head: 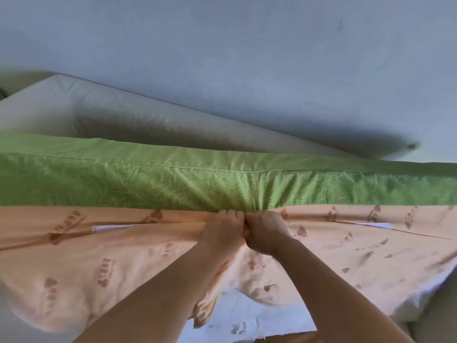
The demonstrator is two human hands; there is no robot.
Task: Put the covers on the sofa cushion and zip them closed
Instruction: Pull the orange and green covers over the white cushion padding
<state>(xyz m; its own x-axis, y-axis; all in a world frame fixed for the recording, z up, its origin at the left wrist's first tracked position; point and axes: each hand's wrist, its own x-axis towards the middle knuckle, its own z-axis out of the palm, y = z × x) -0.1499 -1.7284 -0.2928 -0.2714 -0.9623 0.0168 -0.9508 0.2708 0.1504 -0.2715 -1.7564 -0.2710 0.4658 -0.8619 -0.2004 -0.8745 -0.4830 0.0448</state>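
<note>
Pale blue-grey wall [247, 58] fills the upper half of the view. Below it a long grey cushion [128, 115] lies slanted, high at the left and dropping to the right, just behind the work.

In front of that cushion the green cover [173, 184], woven with a lighter swirl pattern and stitched along its top edge, stretches from the left border to the right border. Its cloth bunches into tight creases at the middle of its lower edge.

Touching that lower edge, the peach cover [99, 263], printed with brown marks, spreads across the whole near half of the view and sags in loose folds toward the person. A seam line runs along it from left to right. It gapes in two places, showing white sofa cushion inside at the left [111, 228] and at the right [373, 225]. Whether a zip sits there cannot be told.

A white sheet [247, 315] shows under the peach cloth at the near edge.

Both bare forearms reach up from the bottom to the middle, where green meets peach. The left hand [226, 230] and the right hand [265, 232] sit knuckle to knuckle, touching. Each has its fingers curled tight and grips a gathered pinch of the peach cover at its upper edge.
</note>
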